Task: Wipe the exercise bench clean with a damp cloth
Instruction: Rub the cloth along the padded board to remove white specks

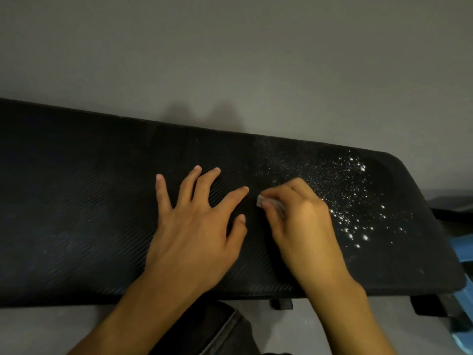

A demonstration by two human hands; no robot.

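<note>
Resting flat on the black exercise bench, the left hand spreads its fingers and holds nothing, while just beside it the right hand curls round a small pale cloth on the pad — beyond, white specks dot the bench's right end below a grey wall.

Rests the left hand flat, fingers spread, on the black ribbed bench near its middle. Grips a small pale cloth in the right hand, just right of the left forefinger. Farther right, white specks scattered across the bench's end.
</note>
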